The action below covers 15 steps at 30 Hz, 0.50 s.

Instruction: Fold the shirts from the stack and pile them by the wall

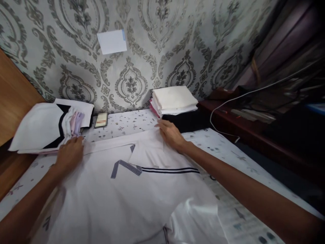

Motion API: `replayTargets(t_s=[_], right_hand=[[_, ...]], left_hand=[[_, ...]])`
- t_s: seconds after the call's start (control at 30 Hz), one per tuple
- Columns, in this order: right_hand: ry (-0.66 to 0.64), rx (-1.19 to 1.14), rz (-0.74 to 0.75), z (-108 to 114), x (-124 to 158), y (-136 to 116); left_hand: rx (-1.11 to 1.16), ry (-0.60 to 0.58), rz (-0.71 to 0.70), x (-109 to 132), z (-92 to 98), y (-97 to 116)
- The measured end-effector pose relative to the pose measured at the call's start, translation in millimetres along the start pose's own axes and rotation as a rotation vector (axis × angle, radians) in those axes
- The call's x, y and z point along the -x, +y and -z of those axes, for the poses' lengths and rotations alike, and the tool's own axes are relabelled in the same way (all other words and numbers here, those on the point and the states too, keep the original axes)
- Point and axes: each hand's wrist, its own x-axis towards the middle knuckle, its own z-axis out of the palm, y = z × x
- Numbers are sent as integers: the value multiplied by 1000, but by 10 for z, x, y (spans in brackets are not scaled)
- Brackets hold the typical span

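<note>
A white shirt (109, 196) with navy striped trim at the neck and two dark bands lies spread across the bed. My left hand (69, 153) is closed on its far left corner, slightly blurred, close to a pile of folded clothes. At the far right edge of the shirt, my right hand (172, 134) has its fingers pinched on the cloth. The shirt's near end runs out of view at the bottom, with a rumpled fold at the lower right.
Folded white and black clothes (38, 122) with small pastel pieces (73, 120) on top sit at the left. A small blurred box (101, 120) stands beside them. Against the wall is a cream folded stack (175, 96) by black cloth (189, 120). A white cable (228, 101) hangs at right.
</note>
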Motion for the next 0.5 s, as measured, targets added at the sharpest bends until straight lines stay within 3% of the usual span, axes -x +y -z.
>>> replayTargets(t_s=[0.07, 0.2, 0.3, 0.43, 0.5], right_hand=[[-53, -3, 111, -37, 125, -32], [-135, 22, 44, -29, 244, -32], [-112, -47, 4, 81, 318, 25], [63, -191, -193, 262, 703, 118], [40, -197, -311, 354, 1025, 120]], left_hand=[[69, 18, -59, 11, -16, 89], [157, -106, -95, 26, -52, 231], [192, -114, -93, 82, 2, 241], [218, -121, -30, 395, 137, 160], [220, -133, 15, 668, 171, 78]])
